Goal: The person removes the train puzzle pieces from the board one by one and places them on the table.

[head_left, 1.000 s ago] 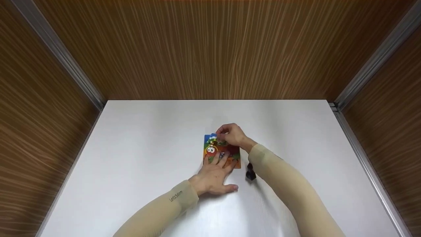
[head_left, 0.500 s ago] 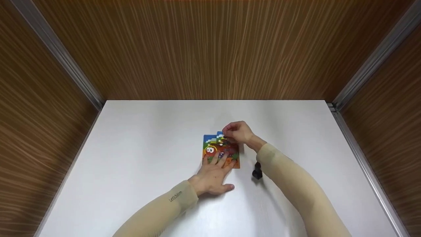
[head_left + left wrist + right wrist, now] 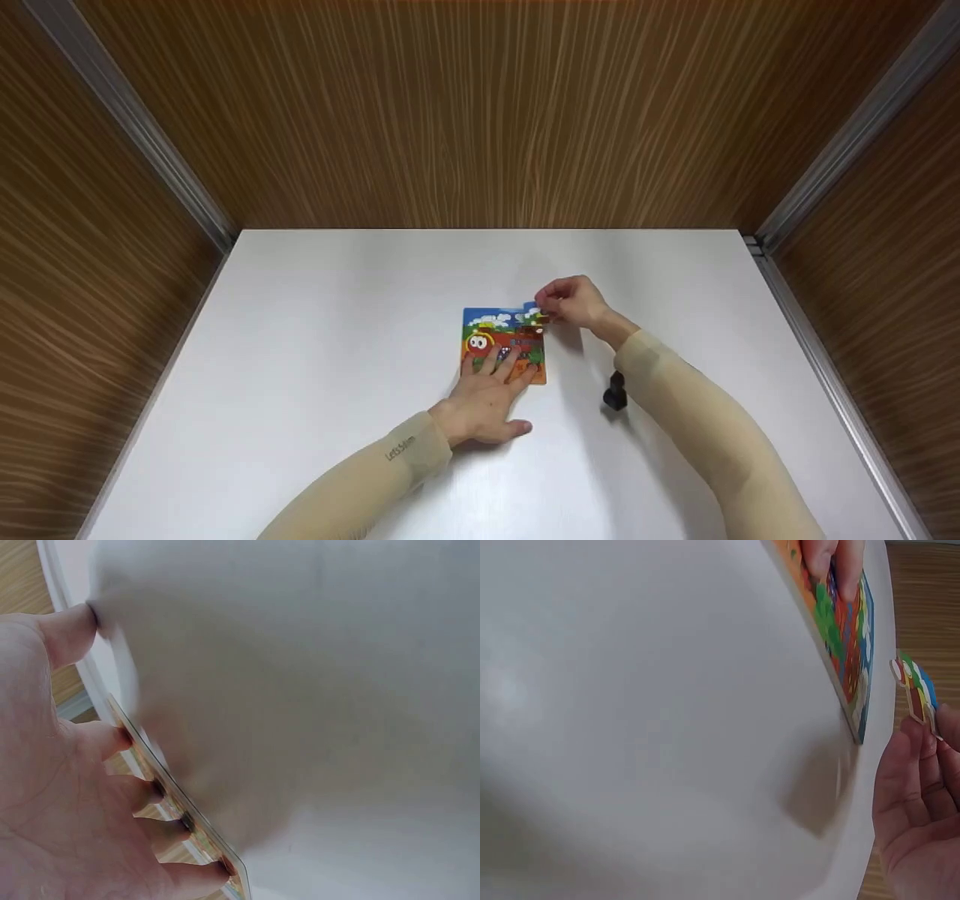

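Observation:
A colourful jigsaw puzzle board (image 3: pixel 491 322) lies on the white table, printed with clouds and a red round-eyed character. My left hand (image 3: pixel 481 405) rests on its near part with fingers spread, the fingertips pressing on the board and the thumb apart from it. My right hand (image 3: pixel 574 302) pinches a puzzle piece (image 3: pixel 917 686) in blue, white, green and red between thumb and fingers. In the head view this piece overlaps the board's far right corner; the right wrist view shows it raised clear of the board. Fingers of the left hand hide part of the board's picture.
The white table (image 3: pixel 360 322) extends around the board on every side. A wood-grain panel (image 3: pixel 487 112) rises behind it, with similar panels at left and right along metal rails. A small black object (image 3: pixel 615 394) hangs under the right sleeve.
My right hand has moved rightward with the puzzle piece, from the board's upper middle to its far right corner, uncovering the clouds. My left hand has stayed put.

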Available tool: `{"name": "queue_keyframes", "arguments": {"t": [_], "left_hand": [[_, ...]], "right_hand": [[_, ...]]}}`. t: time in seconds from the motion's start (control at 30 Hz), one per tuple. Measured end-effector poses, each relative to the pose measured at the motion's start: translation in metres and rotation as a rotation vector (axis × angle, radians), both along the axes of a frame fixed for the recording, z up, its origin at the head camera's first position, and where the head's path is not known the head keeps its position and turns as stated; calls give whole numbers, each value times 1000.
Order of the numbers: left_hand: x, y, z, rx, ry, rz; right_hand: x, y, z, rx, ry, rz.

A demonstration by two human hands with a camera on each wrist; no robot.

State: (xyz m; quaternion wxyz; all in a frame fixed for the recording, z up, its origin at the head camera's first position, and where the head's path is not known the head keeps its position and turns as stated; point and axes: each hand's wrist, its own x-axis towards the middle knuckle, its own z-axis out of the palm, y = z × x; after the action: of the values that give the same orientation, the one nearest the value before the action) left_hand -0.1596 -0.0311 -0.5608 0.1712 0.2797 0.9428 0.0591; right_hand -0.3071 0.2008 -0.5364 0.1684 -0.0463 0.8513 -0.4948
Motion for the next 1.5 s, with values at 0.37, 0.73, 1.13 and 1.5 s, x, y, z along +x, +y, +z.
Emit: {"name": "queue_keyframes", "arguments": {"t": [0.37, 0.73, 1.13, 1.5], "left_hand": [[1, 1, 2, -12, 1, 2], [1, 1, 2, 1, -3, 0], [2, 2, 0, -7, 7, -2], [2, 1, 0, 6, 2, 1]], "right_hand": [[0, 37, -6, -14, -9, -76], [-2, 63, -16, 23, -52, -172], [-6, 64, -24, 3, -62, -194], [-9, 59, -19, 186, -37, -127]]}}
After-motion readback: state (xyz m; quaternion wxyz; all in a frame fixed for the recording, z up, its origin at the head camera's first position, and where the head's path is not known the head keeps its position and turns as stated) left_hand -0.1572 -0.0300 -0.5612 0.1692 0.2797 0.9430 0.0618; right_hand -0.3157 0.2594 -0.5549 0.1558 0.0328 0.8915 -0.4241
